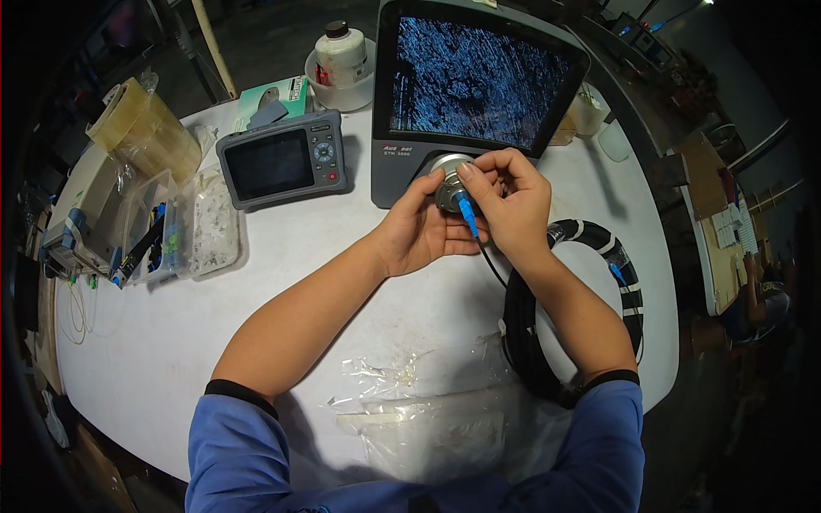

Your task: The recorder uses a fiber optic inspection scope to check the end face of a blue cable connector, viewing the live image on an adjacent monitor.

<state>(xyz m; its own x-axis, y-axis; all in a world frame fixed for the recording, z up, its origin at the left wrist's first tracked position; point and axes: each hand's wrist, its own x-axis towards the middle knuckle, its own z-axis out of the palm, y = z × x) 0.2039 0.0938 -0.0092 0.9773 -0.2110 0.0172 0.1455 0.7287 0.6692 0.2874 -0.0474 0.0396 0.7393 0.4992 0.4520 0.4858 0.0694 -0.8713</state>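
The right hand (517, 201)'s thumb and curled index pinched the round metal fitting (451, 162) at the front of the screen unit (479, 77), apparently to steady it, while the left hand (414, 229)'s thumb rested against its opposite edge, though I cannot tell whether its fingers closed behind. The blue connector (465, 215) jutted from the fitting between both hands, its black cable (494, 267) trailing below the grip toward the black coil (522, 338), perhaps for slack.

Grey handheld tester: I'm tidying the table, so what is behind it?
Behind the grey handheld tester, a green-and-white box shows, with a small grey piece I cannot identify at the tester's top edge. Anything lower behind the tester is covered.
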